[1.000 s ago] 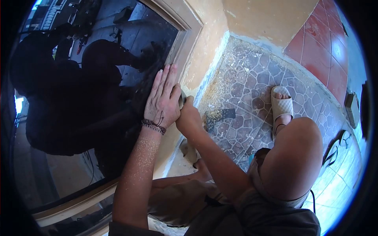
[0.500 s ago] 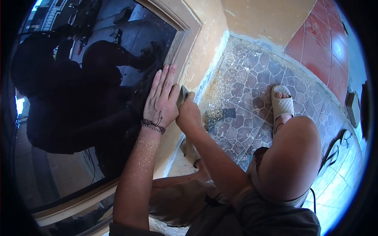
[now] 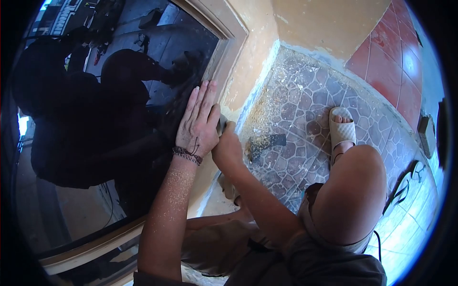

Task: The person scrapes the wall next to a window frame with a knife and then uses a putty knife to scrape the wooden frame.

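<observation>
My left hand (image 3: 198, 126), with a braided bracelet at the wrist, lies with fingers stretched out along the inner edge of the wooden window frame (image 3: 229, 50), beside the dark glass (image 3: 119, 119). Wood dust speckles its forearm. Close against it, my right hand (image 3: 227, 150) is closed around a flat grey metal blade (image 3: 221, 125). The blade sits between the two hands at the frame's outer side, near the left thumb. Most of this tool is hidden by the fingers, so its exact kind does not show.
Sawdust and chips litter the stone-patterned floor (image 3: 305, 124) by the wall. A dark flat piece (image 3: 272, 140) lies there, partly covered in shavings. My slippered foot (image 3: 342, 126) rests farther right. A flip-flop (image 3: 400, 193) and a block (image 3: 427, 137) are at the far right.
The view has shifted slightly. My right hand has moved a little down and left along the frame, and less of the blade shows. My left hand stays flat on the frame.
</observation>
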Demonstrator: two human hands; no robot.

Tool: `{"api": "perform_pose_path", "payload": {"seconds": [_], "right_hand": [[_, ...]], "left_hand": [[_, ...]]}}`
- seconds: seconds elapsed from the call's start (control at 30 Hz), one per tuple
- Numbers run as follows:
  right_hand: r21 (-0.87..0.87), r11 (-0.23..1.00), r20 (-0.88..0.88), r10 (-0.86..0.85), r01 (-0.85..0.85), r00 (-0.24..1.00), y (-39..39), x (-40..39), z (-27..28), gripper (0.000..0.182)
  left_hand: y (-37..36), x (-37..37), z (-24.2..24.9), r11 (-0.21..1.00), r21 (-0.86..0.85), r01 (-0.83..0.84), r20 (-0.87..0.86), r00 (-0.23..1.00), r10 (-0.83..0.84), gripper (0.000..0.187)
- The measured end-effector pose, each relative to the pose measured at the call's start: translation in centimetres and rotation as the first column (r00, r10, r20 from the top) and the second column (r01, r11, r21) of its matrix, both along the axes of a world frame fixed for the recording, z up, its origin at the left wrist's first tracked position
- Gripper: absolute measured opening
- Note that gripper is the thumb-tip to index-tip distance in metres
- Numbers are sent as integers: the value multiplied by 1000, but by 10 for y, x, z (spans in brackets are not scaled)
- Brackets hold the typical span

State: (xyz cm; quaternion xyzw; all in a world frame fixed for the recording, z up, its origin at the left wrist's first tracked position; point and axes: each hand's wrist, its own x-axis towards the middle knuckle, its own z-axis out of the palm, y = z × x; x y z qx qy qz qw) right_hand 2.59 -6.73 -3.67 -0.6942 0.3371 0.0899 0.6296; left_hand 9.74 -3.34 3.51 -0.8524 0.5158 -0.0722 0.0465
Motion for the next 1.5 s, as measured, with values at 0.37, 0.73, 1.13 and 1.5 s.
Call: {"api": "perform_pose_path", "payload": {"seconds": [0.37, 0.73, 1.13, 1.5], "right_hand": [[-22, 1000, 52, -6, 8, 999, -13, 10, -6, 46], [15, 999, -69, 43, -42, 997, -31, 17, -3, 39], [18, 999, -4, 39, -39, 999, -14, 7, -5, 43], [104, 994, -87, -35, 44, 996, -4, -6, -8, 38]], "left_hand": [[0, 0, -2, 1000, -10, 12, 47, 999, -12, 12], [2, 2, -2, 1000, -7, 13, 34, 999, -13, 13], [1, 0, -1, 1000, -24, 0, -4, 1000, -1, 20], [1, 0, -2, 1000, -1, 11, 41, 999, -11, 15]]}}
